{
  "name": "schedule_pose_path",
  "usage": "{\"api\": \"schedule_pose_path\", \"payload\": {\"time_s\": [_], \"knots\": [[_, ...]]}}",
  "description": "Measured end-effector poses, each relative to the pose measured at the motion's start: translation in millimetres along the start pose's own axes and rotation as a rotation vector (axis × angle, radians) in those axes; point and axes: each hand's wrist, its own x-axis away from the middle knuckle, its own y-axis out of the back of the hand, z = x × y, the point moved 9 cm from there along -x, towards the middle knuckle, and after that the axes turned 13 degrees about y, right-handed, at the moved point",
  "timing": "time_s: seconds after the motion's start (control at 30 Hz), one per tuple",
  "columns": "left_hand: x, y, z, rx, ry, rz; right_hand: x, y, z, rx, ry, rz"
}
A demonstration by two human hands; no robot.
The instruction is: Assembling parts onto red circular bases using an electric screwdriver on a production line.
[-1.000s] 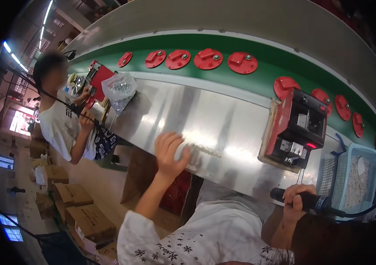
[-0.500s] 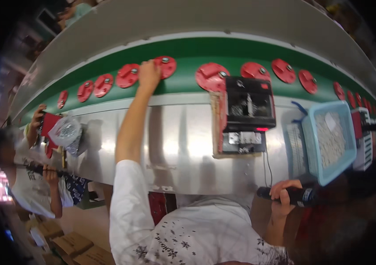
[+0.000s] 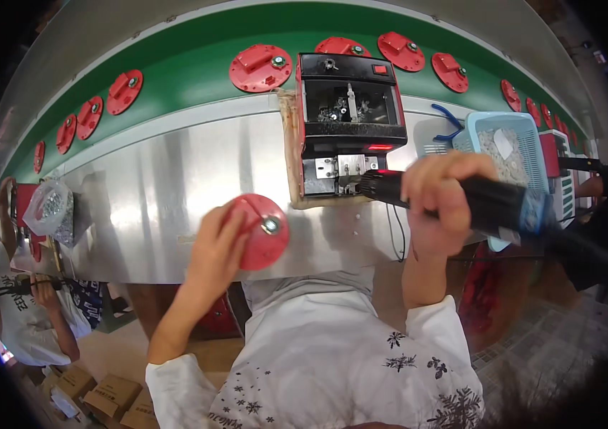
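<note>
My left hand [image 3: 215, 247] grips a round red disc [image 3: 265, 247] by its left side, over the near part of the metal table. A small metal-and-green round fitting [image 3: 271, 224] sits on the disc's face. My right hand [image 3: 443, 196] is wrapped round a black electric screwdriver [image 3: 493, 204] lying almost level. Its tip points left and reaches the front metal block [image 3: 347, 167] of a black-and-red screw feeder [image 3: 350, 136]; whether it touches a screw there is hard to tell. Loose screws show behind the feeder's clear window.
Behind the table runs a green conveyor belt [image 3: 182, 68] bearing several more red discs [image 3: 261, 68]. Right of the feeder are blue-handled pliers [image 3: 448, 123] and a light-blue basket [image 3: 532, 146] of small parts. At left, a co-worker [image 3: 32, 322] sits near a plastic bag [image 3: 52, 209] of small metal pieces.
My left hand has brought a red disc from the belt toward me over the table. My right hand has raised the screwdriver from the table's near edge to the feeder. The view has shifted.
</note>
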Motion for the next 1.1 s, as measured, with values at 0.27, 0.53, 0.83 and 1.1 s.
{"api": "schedule_pose_path", "payload": {"time_s": [0.27, 0.53, 0.83, 1.1], "knots": [[12, -53, -38, 0.005, -0.074, -0.006, -4, -10, -31, 0.287, -0.109, 0.181], [18, -59, -40, 0.046, -0.048, -0.018, -9, -7, -30, 0.170, -0.276, 0.118], [15, -74, -53, 0.056, -0.092, 0.027, -10, -8, -28, -0.046, -0.183, 0.068], [9, -79, -62, 0.096, -0.092, 0.028, -12, -14, -36, 0.147, -0.162, 0.308]]}}
